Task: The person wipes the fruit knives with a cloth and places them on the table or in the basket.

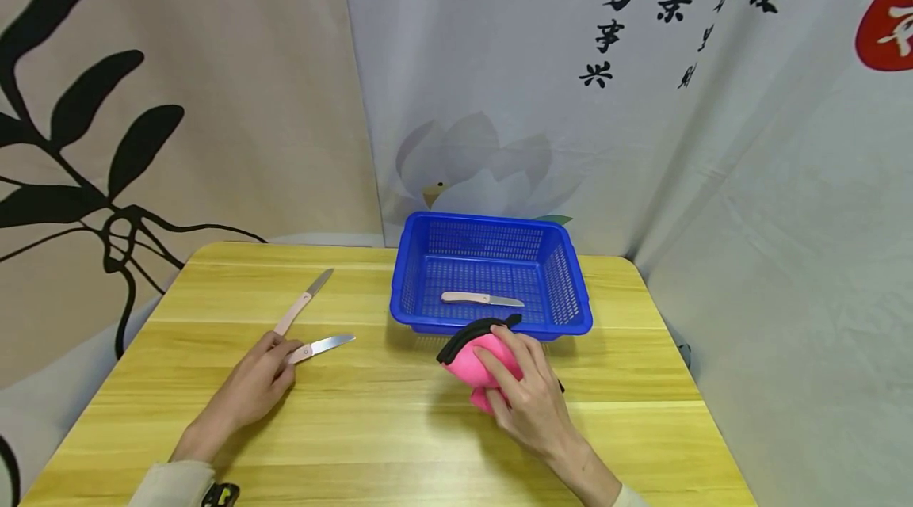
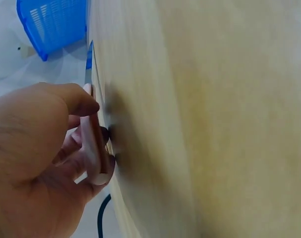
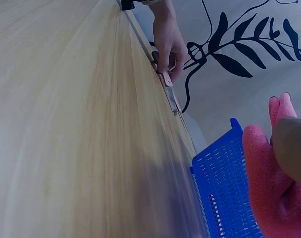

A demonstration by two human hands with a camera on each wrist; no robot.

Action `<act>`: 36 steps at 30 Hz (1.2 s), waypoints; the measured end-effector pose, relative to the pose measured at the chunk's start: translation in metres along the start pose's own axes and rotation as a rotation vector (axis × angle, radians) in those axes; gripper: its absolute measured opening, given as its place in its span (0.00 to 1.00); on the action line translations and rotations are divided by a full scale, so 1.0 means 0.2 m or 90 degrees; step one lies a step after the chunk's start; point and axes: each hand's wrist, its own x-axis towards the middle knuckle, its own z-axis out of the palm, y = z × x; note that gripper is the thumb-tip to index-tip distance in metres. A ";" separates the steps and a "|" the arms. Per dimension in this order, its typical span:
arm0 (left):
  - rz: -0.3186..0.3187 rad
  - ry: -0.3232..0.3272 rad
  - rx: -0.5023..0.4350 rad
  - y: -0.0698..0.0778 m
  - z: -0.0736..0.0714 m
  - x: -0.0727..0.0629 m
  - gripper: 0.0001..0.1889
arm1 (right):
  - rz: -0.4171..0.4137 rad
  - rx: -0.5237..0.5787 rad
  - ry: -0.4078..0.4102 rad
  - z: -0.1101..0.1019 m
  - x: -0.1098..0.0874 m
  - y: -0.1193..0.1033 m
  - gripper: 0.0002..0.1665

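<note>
On the table (image 1: 371,451) at left, pinching a knife (image 1: 318,347) by its handle (image 1: 300,355) with left grip (image 1: 251,383), presumably to keep clear of the blade (image 1: 337,341), near a second knife (image 1: 304,302). By the basket (image 1: 492,222) containing a third knife (image 1: 481,298), grasping pink plush (image 1: 469,363) in right grip (image 1: 526,398).

Soft shadows fall beside my bare fingers (image 1: 499,372) on the bright yellow wood-grain tabletop (image 1: 357,428). My left-wrist view looks dimmer, softer.

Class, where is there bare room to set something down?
Bare tabletop lies between the left hand and right hand, and right of the blue basket. Crowded spots: two knives at the left hand, and the pink item by the basket.
</note>
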 end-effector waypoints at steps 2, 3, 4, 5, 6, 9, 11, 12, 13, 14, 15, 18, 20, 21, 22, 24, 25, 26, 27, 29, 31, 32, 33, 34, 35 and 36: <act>0.000 0.019 -0.008 0.00 0.01 0.00 0.16 | -0.002 0.001 0.002 0.00 0.00 0.00 0.36; 0.001 0.029 -0.014 0.00 0.01 0.00 0.16 | -0.003 0.001 0.004 0.00 0.00 0.00 0.36; 0.001 0.038 -0.019 0.01 0.01 0.00 0.15 | -0.005 0.000 0.005 0.00 0.00 0.00 0.36; -0.001 0.044 -0.027 0.01 0.02 0.00 0.15 | -0.007 0.000 0.008 0.00 0.00 0.00 0.36; -0.004 0.048 -0.033 0.02 0.02 0.00 0.14 | -0.010 -0.001 0.010 0.00 0.00 0.00 0.36; -0.021 0.050 -0.061 0.04 0.01 0.00 0.14 | -0.014 -0.004 0.010 0.00 0.01 0.00 0.37; -0.034 0.043 -0.080 0.07 0.00 0.01 0.15 | -0.013 -0.004 0.009 0.01 0.01 0.00 0.36; -0.037 0.042 -0.086 0.09 -0.01 0.01 0.15 | -0.013 -0.004 0.009 0.01 0.02 0.00 0.36; -0.037 0.042 -0.092 0.11 -0.02 0.02 0.15 | -0.012 -0.004 0.009 0.01 0.02 0.00 0.36; -0.037 0.043 -0.098 0.13 -0.03 0.03 0.15 | -0.013 -0.004 0.010 0.01 0.02 0.00 0.36; -0.034 0.045 -0.103 0.15 -0.04 0.03 0.15 | -0.013 -0.003 0.013 0.01 0.03 0.00 0.36; -0.022 0.057 -0.118 0.21 -0.07 0.05 0.14 | -0.017 -0.004 0.019 0.01 0.04 0.00 0.35; -0.013 0.064 -0.132 0.26 -0.08 0.06 0.14 | -0.020 -0.002 0.024 0.01 0.06 0.00 0.35; -0.008 0.068 -0.139 0.29 -0.09 0.06 0.15 | -0.021 0.000 0.027 0.01 0.06 0.00 0.35; -0.003 0.072 -0.145 0.31 -0.09 0.07 0.16 | -0.022 0.000 0.029 0.01 0.07 -0.01 0.35; 0.011 0.082 -0.154 0.36 -0.10 0.08 0.16 | -0.025 0.002 0.038 0.01 0.08 0.00 0.35; 0.016 0.084 -0.157 0.38 -0.10 0.09 0.16 | -0.026 0.002 0.042 0.02 0.09 0.00 0.35; 0.022 0.086 -0.159 0.40 -0.10 0.09 0.16 | -0.027 0.003 0.045 0.02 0.10 0.00 0.34; 0.028 0.088 -0.163 0.43 -0.09 0.10 0.16 | -0.027 0.002 0.048 0.02 0.10 -0.01 0.34; 0.040 0.091 -0.170 0.47 -0.09 0.11 0.16 | -0.027 0.002 0.053 0.01 0.12 -0.01 0.34; 0.049 0.087 -0.180 0.52 -0.08 0.12 0.15 | -0.026 0.003 0.057 0.01 0.14 -0.01 0.33; 0.055 0.086 -0.185 0.54 -0.07 0.12 0.15 | -0.025 0.004 0.058 0.01 0.15 -0.02 0.34; 0.060 0.084 -0.193 0.56 -0.07 0.13 0.15 | -0.023 0.005 0.059 0.01 0.16 -0.02 0.34; 0.063 0.081 -0.197 0.58 -0.06 0.14 0.16 | -0.023 0.006 0.061 0.01 0.17 -0.02 0.34; 0.066 0.076 -0.202 0.60 -0.06 0.14 0.15 | -0.021 0.007 0.062 0.01 0.17 -0.03 0.34; 0.069 0.072 -0.205 0.62 -0.05 0.15 0.15 | -0.020 0.009 0.063 0.00 0.18 -0.03 0.35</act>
